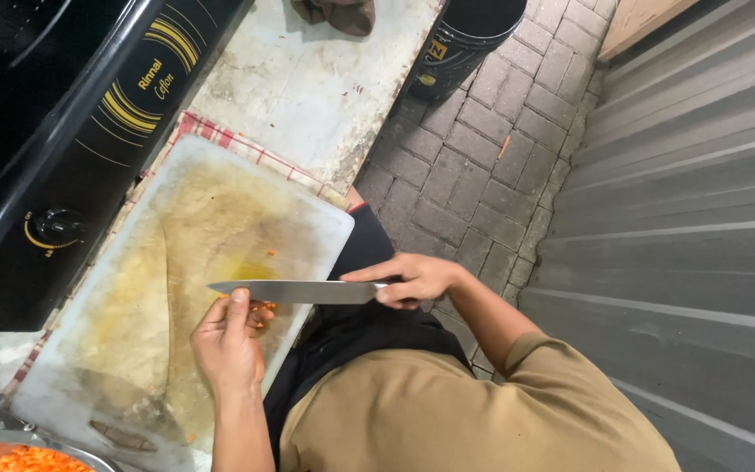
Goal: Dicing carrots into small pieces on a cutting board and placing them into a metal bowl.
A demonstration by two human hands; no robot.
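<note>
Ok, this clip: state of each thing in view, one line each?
Knife: held level over the board by right hand.
Left hand: thumb on blade, fingers on orange pieces.
Cutting board: stained yellow, nearly bare.
Bowl: holds diced orange pieces.
Stove knob: setting unreadable.
Bucket: upright on the paving.

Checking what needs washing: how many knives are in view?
1. The knife lies level over the cutting board's near edge, right hand on its handle, left hand at the blade.

bare cutting board [176, 262], stove [63, 175] flanking
</note>
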